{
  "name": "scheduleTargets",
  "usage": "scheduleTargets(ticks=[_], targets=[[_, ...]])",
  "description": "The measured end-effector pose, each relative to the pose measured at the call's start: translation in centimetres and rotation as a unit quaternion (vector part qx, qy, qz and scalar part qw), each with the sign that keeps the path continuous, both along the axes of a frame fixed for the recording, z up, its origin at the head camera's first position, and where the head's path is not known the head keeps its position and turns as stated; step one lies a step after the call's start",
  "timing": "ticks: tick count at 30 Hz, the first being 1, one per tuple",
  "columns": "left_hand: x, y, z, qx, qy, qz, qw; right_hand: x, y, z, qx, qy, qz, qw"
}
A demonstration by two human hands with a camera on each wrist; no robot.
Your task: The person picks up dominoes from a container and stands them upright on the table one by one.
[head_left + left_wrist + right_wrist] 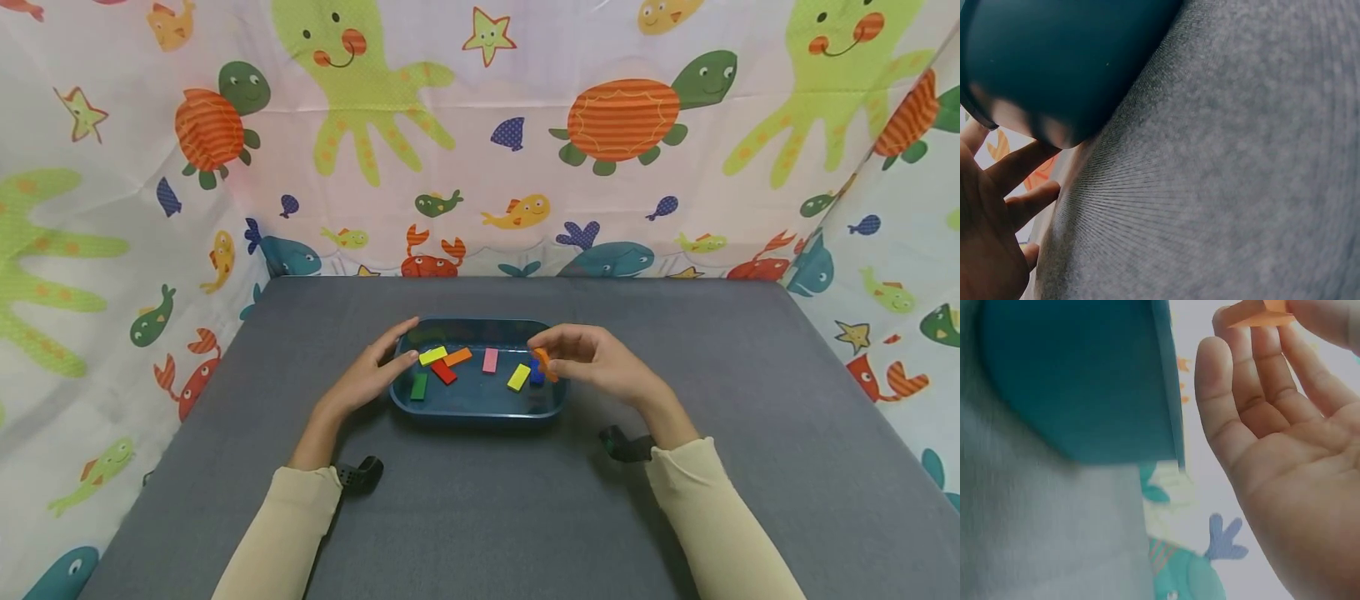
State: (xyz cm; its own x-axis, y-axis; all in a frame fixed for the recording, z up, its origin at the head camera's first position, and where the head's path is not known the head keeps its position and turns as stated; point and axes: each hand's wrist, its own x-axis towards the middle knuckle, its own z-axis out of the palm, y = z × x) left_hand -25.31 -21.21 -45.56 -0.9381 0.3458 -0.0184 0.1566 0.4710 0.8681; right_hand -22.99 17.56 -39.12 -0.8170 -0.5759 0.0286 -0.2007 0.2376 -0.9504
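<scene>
The right hand (603, 365) pinches an orange block (546, 365) over the tray (465, 398), mid-frame; the left hand (365, 377), fingers wide, touches its left end.

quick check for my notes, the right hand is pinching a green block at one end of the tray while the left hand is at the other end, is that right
Not quite: the block pinched by the right hand is orange, as the right wrist view shows. The rest is right.
</scene>
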Motion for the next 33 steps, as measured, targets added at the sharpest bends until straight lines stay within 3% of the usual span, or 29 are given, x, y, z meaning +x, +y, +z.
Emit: scheduleTargets(ticks=[15,25,33], targets=[[0.5,-0.3,-0.2,-0.012,-0.009,0.01,0.9998,-1.0,5.7,-3.0,0.043,0.055,-0.135,0.988],[0.3,0.0,-0.1,-0.013,-0.006,0.013,0.9998,-1.5,7.9,-4.4,0.144,0.056,-0.148,0.977],[-0.1,0.4,0.2,-0.009,-0.021,0.013,0.9997,-1.8,8.3,-4.8,0.168,0.057,-0.138,0.974]])
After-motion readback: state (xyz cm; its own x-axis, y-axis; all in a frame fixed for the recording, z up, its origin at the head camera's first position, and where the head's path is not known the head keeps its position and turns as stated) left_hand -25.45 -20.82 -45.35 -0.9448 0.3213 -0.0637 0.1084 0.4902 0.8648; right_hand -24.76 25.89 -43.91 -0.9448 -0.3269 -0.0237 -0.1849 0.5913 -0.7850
